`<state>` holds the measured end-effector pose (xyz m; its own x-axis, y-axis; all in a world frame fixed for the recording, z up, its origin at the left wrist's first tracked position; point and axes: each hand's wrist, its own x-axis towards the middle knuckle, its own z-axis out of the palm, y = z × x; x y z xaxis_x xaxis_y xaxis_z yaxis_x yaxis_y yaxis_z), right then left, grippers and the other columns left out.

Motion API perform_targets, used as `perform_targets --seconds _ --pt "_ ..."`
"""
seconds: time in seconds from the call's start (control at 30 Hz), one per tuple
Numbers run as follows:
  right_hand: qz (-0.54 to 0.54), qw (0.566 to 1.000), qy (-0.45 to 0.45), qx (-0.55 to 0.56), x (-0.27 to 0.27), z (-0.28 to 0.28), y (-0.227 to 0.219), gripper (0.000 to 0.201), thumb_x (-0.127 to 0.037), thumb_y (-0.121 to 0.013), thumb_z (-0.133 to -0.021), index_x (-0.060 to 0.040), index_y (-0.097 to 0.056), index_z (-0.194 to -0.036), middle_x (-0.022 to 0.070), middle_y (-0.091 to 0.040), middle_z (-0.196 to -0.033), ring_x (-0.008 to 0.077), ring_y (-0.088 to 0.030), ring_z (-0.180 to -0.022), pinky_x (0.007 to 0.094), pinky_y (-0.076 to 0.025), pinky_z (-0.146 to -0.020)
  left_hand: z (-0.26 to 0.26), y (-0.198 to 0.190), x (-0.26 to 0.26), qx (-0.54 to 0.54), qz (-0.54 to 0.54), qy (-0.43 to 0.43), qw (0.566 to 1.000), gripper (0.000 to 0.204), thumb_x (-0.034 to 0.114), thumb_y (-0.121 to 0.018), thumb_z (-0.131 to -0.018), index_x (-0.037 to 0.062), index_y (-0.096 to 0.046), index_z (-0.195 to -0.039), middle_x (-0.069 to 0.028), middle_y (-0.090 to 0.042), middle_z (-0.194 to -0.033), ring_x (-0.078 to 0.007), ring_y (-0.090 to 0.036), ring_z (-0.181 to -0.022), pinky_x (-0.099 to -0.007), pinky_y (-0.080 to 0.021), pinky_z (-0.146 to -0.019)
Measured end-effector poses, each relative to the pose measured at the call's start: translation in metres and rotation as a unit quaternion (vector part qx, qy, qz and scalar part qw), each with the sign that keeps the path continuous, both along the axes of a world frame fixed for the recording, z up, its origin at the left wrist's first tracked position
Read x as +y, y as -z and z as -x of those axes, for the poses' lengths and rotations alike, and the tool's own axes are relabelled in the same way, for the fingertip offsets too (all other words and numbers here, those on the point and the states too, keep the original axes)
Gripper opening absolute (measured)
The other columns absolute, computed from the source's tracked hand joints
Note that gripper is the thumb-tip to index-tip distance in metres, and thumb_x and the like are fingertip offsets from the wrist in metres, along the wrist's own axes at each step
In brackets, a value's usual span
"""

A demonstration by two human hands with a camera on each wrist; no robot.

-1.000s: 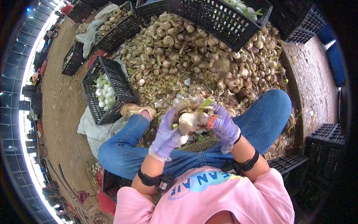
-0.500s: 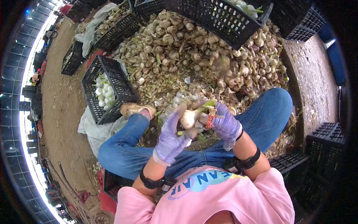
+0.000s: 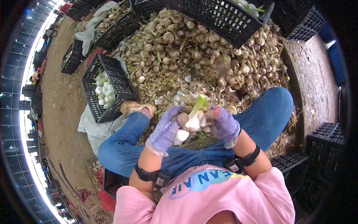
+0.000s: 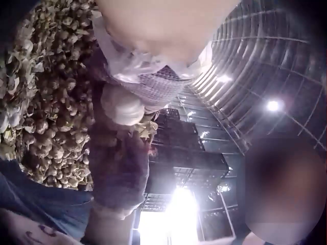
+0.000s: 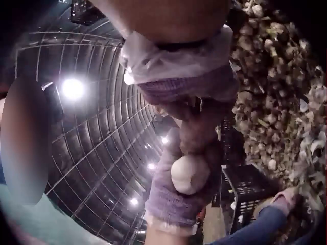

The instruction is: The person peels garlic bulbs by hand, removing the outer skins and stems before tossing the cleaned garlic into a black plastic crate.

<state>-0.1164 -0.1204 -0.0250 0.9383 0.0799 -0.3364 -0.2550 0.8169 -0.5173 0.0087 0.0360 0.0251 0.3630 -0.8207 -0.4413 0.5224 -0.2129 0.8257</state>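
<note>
Both hands wear purple gloves under thin clear covers and meet before the lap in the head view. The left hand (image 3: 165, 130) grips a garlic bulb (image 3: 193, 123) with its fingertips, its cut green stem (image 3: 201, 101) pointing away from the body. A second, peeled white bulb (image 3: 181, 137) is tucked against the left palm; it also shows in the left wrist view (image 4: 123, 106) and right wrist view (image 5: 189, 174). From the other side the right hand (image 3: 226, 127) pinches the first bulb at its loose outer skin. Something orange-red shows at the right fingers.
A large heap of unpeeled garlic (image 3: 186, 44) lies ahead, with peelings nearer the feet. A black crate (image 3: 123, 87) at the left holds white bulbs (image 3: 105, 91); another crate (image 3: 231, 24) stands over the heap. More black crates (image 3: 324, 145) are at the right.
The bulb's green stem has turned from slanting right to pointing more away from the body. The left fingers, spread half a second ago, have closed in around the bulb.
</note>
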Motion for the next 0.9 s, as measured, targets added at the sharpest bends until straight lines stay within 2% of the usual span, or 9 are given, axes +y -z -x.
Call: perform_targets --seconds 0.03,0.17,0.27,0.33,0.43,0.57,0.67,0.7,0.9 --pt "-0.129 0.981 0.084 -0.115 0.01 0.007 0.011 0.056 -0.039 -0.066 -0.076 -0.0048 -0.05 -0.118 0.0081 -0.057 -0.11 0.0179 -0.056 -0.097 0.0295 -0.048 -0.073 0.0 -0.013 -0.005 -0.007 0.015 0.008 1.0 0.057 0.044 -0.065 -0.078 0.0004 -0.053 -0.113 -0.0063 -0.06 -0.093 -0.0133 -0.058 -0.081 -0.0247 -0.049 -0.068" --pt "-0.068 0.985 0.145 -0.061 0.016 0.001 0.012 0.074 -0.056 -0.066 -0.069 -0.0016 -0.051 -0.117 0.01 -0.06 -0.103 0.0178 -0.059 -0.088 0.0292 -0.049 -0.069 -0.002 -0.008 -0.006 0.009 -0.012 -0.017 1.0 0.062 0.045 -0.07 -0.073 0.0007 -0.053 -0.113 -0.008 -0.059 -0.1 -0.0136 -0.058 -0.085 -0.026 -0.049 -0.072" --pt "0.202 0.976 0.079 -0.034 0.006 -0.001 0.016 0.068 -0.051 -0.066 -0.073 -0.0032 -0.05 -0.118 0.0077 -0.06 -0.098 0.0174 -0.059 -0.086 0.0307 -0.049 -0.068 0.002 0.009 -0.006 -0.229 0.027 -0.023 0.973 0.062 0.041 -0.073 -0.071 0.0016 -0.052 -0.114 -0.0095 -0.055 -0.109 -0.0148 -0.056 -0.093 -0.0276 -0.048 -0.076" --pt "0.204 0.976 0.074 -0.033 0.012 -0.002 0.006 0.055 -0.044 -0.059 -0.08 -0.0036 -0.051 -0.116 0.0074 -0.059 -0.092 0.0155 -0.057 -0.076 0.0293 -0.048 -0.066 0.001 0.005 -0.003 -0.237 -0.025 0.003 0.971 0.063 0.035 -0.075 -0.07 0.0024 -0.049 -0.117 -0.0104 -0.051 -0.114 -0.017 -0.053 -0.099 -0.0301 -0.048 -0.081" --pt "-0.255 0.951 0.14 -0.1 0.019 -0.001 0.013 0.057 -0.049 -0.062 -0.077 -0.0004 -0.053 -0.105 0.0071 -0.056 -0.089 0.0162 -0.05 -0.07 0.0252 -0.041 -0.058 0.001 0.015 -0.004 0.081 0.055 -0.036 0.995 0.07 0.036 -0.075 -0.069 0.0051 -0.042 -0.123 -0.0153 -0.055 -0.113 -0.0269 -0.061 -0.091 -0.0316 -0.054 -0.07" --pt "-0.148 0.961 0.231 -0.034 0.022 -0.001 -0.007 0.05 -0.045 -0.063 -0.077 -0.0032 -0.053 -0.103 0.0073 -0.056 -0.094 0.0186 -0.054 -0.077 0.0292 -0.044 -0.062 0.007 0.014 -0.005 0.075 0.079 -0.093 0.99 0.067 0.036 -0.073 -0.071 0.0045 -0.043 -0.121 -0.0158 -0.054 -0.113 -0.028 -0.063 -0.086 -0.0313 -0.054 -0.067" --pt "-0.151 0.957 0.224 -0.103 0.019 0.001 -0.003 0.04 -0.036 -0.059 -0.082 -0.0033 -0.052 -0.104 0.0069 -0.057 -0.096 0.0189 -0.056 -0.082 0.0304 -0.047 -0.067 0.003 0.017 -0.001 -0.138 -0.014 -0.083 0.987 0.056 0.037 -0.073 -0.072 0.0041 -0.052 -0.113 -0.0102 -0.056 -0.111 -0.0184 -0.059 -0.09 -0.0256 -0.047 -0.076" --pt "-0.096 0.971 0.203 -0.08 0.015 0.002 -0.004 0.057 -0.046 -0.062 -0.077 -0.0015 -0.051 -0.111 0.0108 -0.058 -0.105 0.0246 -0.055 -0.097 0.0371 -0.046 -0.082 0.002 0.02 -0.001 -0.163 -0.002 -0.089 0.983 0.051 0.032 -0.072 -0.074 0.0043 -0.053 -0.113 -0.0069 -0.057 -0.106 -0.0143 -0.055 -0.093 -0.0258 -0.045 -0.08" --pt "-0.048 0.96 0.275 -0.019 -0.003 -0.002 -0.003 0.04 -0.034 -0.062 -0.08 -0.0025 -0.053 -0.103 0.0116 -0.058 -0.101 0.0282 -0.056 -0.098 0.0428 -0.045 -0.09 -0.006 0.007 0.008 -0.242 0.062 -0.083 0.965 0.032 0.012 -0.071 -0.075 0.0056 -0.059 -0.103 -0.0043 -0.058 -0.101 -0.013 -0.056 -0.093 -0.0261 -0.047 -0.078"
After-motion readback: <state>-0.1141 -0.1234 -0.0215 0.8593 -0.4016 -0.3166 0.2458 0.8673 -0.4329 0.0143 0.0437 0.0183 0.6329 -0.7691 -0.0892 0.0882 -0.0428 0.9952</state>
